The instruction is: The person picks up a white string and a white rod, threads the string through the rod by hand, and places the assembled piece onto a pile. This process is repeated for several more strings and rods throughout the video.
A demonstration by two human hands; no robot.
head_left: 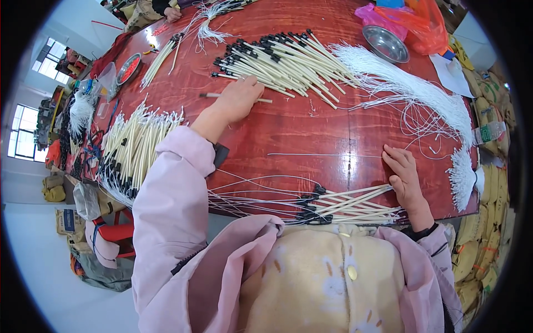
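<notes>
My left hand (239,100) is closed around a thin cream stick (266,101), which shows on both sides of it. Just beyond lies a large pile of cream sticks with black end caps (283,61). My right hand (404,175) has its fingers stretched out and its thumb apart. Its fingertips touch the table where a straight white cord (325,155) reaches them; whether they pinch the cord is hard to see. Near my body, sticks with black caps and white cords attached (333,205) lie crossed at the table's front edge, below my right hand.
A long bundle of white cords (411,83) runs down the table's right side. More corded sticks (141,144) are heaped at left. A metal bowl (386,44) stands at back right, and a bowl of red pieces (129,69) at far left. Another person's hand (172,13) rests at the far edge.
</notes>
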